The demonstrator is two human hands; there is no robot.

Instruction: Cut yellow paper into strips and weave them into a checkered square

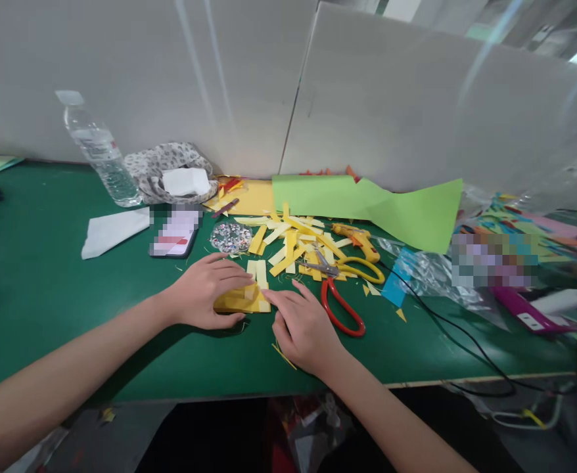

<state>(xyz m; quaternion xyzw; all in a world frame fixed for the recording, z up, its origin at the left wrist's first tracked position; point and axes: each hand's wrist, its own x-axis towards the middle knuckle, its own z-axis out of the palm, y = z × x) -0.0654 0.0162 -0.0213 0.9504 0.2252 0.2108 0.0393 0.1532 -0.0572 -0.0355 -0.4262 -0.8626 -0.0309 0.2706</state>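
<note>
Paper (236,301) lies sideways, seemingly held by the left hand (204,292), its right end meeting the loosely open right hand (304,328), forefinger outstretched

Part-hidden paper (233,301); blurry phone screen (177,230)

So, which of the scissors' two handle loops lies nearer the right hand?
The red loop, beside the right hand; the yellow loop lies farther off, near the glue gun.

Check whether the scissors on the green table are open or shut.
Open: the scissors lie with their red handle and yellow handle spread apart.
</note>
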